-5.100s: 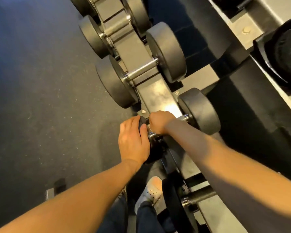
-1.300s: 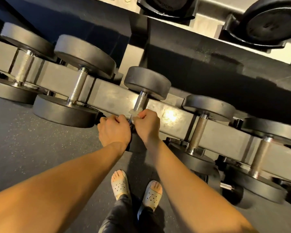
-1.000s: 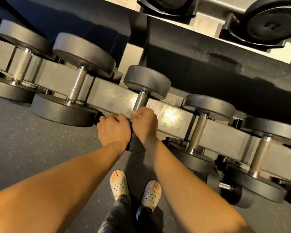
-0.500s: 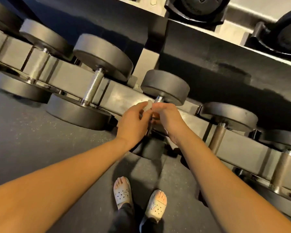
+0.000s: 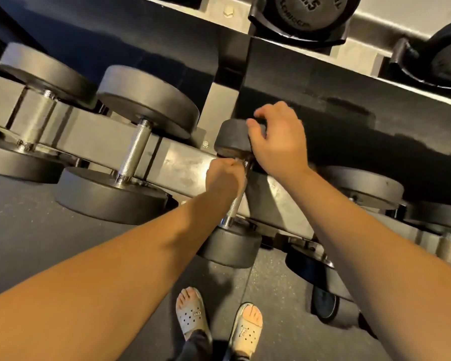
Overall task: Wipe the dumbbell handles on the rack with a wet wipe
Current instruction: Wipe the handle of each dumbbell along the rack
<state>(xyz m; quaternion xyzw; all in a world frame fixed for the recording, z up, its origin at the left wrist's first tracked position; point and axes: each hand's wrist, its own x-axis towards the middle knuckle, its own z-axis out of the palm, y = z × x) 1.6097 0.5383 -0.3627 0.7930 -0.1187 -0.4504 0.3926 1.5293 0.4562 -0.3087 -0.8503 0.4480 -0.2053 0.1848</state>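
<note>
A small black dumbbell [image 5: 231,246] lies across the grey rack rail [image 5: 185,168] in the middle of the view. My left hand [image 5: 225,177] is curled round the top of its knurled steel handle [image 5: 235,204], with a bit of pale wet wipe [image 5: 237,159] showing at the fingers. My right hand [image 5: 277,142] grips the dumbbell's far head [image 5: 231,138] from above, fingers hooked over its edge. Most of the wipe is hidden inside the left fist.
Bigger dumbbells [image 5: 130,152] sit on the rail to the left and more [image 5: 362,186] to the right. An upper shelf [image 5: 359,24] holds larger weights. My feet in pale clogs [image 5: 193,316] stand on the dark rubber floor [image 5: 24,230] below.
The wipe passed from my right hand to my left. My right hand moved up onto the far head, and my left now wraps the handle's upper end.
</note>
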